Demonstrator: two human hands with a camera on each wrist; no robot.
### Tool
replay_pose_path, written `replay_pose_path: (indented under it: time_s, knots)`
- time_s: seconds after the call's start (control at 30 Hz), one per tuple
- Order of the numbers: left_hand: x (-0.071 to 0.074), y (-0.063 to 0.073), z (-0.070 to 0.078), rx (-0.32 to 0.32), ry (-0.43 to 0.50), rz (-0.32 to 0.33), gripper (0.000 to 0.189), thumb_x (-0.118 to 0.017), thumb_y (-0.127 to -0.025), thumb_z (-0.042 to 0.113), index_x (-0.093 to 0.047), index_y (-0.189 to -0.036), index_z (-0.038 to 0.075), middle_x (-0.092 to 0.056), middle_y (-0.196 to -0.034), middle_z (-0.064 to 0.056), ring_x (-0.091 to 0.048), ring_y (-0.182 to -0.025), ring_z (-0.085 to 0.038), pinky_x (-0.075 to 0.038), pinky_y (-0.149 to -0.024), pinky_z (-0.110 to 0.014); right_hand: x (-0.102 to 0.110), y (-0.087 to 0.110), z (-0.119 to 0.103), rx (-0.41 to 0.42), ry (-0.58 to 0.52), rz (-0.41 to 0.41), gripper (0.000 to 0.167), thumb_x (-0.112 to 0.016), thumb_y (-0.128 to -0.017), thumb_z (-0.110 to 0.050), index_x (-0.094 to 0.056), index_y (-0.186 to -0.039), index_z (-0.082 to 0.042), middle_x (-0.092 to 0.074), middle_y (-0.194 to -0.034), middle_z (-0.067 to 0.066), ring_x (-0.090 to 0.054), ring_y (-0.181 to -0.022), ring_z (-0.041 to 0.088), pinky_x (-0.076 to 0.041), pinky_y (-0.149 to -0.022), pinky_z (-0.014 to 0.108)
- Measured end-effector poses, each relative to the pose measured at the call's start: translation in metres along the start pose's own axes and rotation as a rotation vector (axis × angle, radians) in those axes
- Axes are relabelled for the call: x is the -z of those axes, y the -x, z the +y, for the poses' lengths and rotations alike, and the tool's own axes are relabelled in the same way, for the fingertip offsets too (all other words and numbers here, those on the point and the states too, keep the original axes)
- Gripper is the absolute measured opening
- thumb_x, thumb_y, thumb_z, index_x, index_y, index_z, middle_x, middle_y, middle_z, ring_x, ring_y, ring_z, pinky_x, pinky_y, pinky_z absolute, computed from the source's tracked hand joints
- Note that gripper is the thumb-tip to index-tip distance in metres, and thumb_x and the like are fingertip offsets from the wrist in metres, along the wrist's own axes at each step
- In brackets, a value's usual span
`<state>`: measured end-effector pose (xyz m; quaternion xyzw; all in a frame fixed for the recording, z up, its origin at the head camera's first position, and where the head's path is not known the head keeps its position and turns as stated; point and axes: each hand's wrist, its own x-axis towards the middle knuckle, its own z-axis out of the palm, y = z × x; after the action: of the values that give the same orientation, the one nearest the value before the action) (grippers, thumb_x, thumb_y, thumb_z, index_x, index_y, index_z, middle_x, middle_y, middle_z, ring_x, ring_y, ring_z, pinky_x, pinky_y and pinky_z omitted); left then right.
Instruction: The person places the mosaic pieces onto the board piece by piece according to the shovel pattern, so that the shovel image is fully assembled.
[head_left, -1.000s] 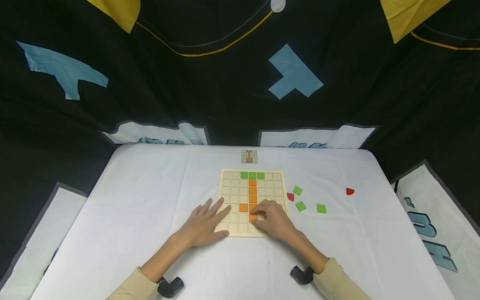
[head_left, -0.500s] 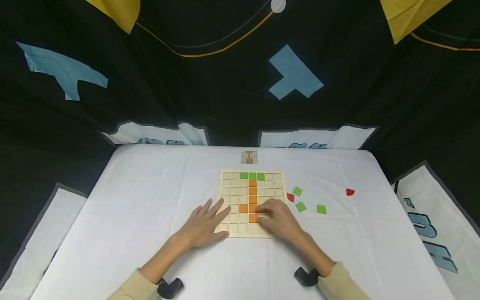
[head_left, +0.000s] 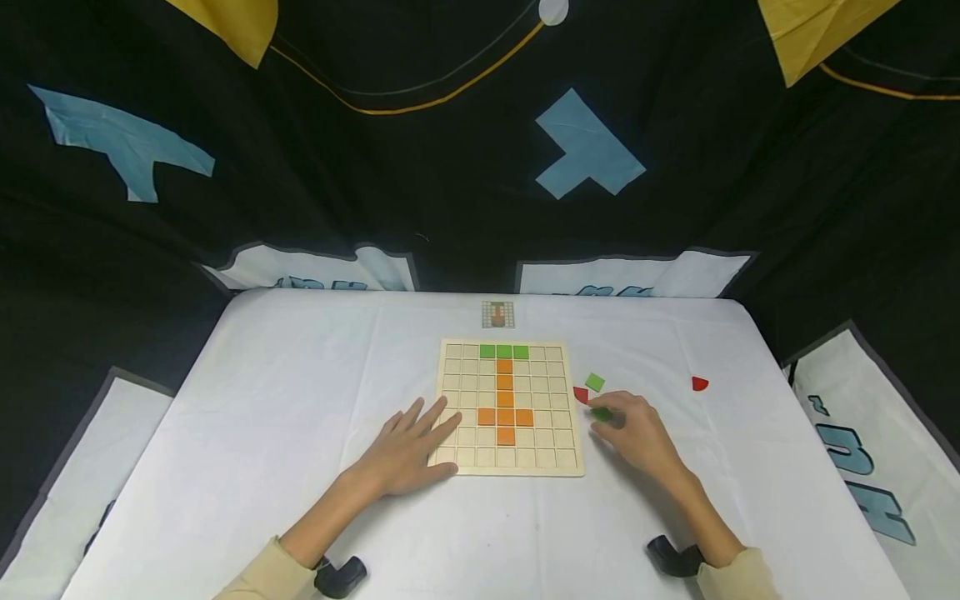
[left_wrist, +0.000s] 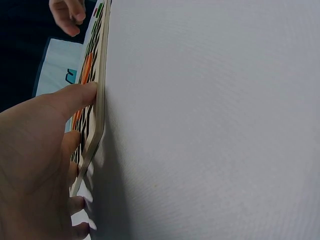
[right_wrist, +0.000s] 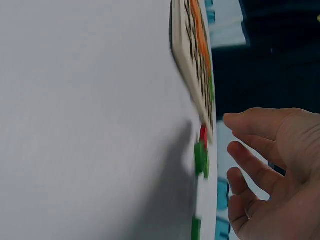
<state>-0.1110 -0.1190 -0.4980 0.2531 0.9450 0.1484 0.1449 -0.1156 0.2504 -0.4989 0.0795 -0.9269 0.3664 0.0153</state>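
Note:
My left hand (head_left: pixel 408 446) rests with spread fingers on the left edge of a pale wooden grid board (head_left: pixel 546 460). In the left wrist view its thumb lies on the board's near corner. Orange square tiles (head_left: pixel 505 399) form a cross in the grid, below a row of green square tiles (head_left: pixel 504 352). Right of the board, my right hand (head_left: pixel 637 433) hovers over a loose green square tile (head_left: pixel 601 413), fingers slightly bent. The right wrist view shows that hand's fingers apart from the green tile (right_wrist: pixel 200 157), holding nothing.
A red rounded piece (head_left: pixel 581 395) lies at the board's right edge, near another green tile (head_left: pixel 595 382). A second red piece (head_left: pixel 700 383) lies farther right. Behind the board is a small pattern card (head_left: pixel 498 314). A dark printed curtain (head_left: pixel 420 192) hangs beyond the white table (head_left: pixel 300 358).
My right hand has moved right, off the board to above the loose green tile. An orange tile now shows right of the orange column, where that hand was. My left hand has stayed put.

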Motion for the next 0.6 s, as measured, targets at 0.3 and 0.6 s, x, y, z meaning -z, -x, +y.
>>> replay_pose_path:
  time_s: [0.3, 0.6]
  knots:
    - [0.000, 0.000, 0.000, 0.006, -0.003, -0.002, 0.072, -0.055, -0.097, 0.053, -0.035, -0.157, 0.019, -0.018, -0.165, -0.011, -0.010, -0.149, -0.042, -0.015, -0.115, -0.062, 0.009, 0.005, 0.022, -0.047, 0.037, -0.047, 0.035, -0.077, -0.081, 0.005, -0.073, -0.115, -0.002, -0.067, -0.121, 0.016, -0.054, -0.122, 0.040, -0.040, -0.103, 0.057]
    - [-0.001, 0.000, 0.000, 0.014, 0.008, -0.008, 0.071, -0.056, -0.097, 0.052, -0.035, -0.157, 0.019, -0.017, -0.165, -0.011, -0.009, -0.149, -0.042, -0.013, -0.115, -0.061, 0.004, 0.002, 0.024, -0.042, 0.055, -0.032, 0.038, -0.075, -0.081, 0.007, -0.072, -0.118, -0.001, -0.067, -0.122, 0.017, -0.056, -0.121, 0.040, -0.042, -0.101, 0.057]
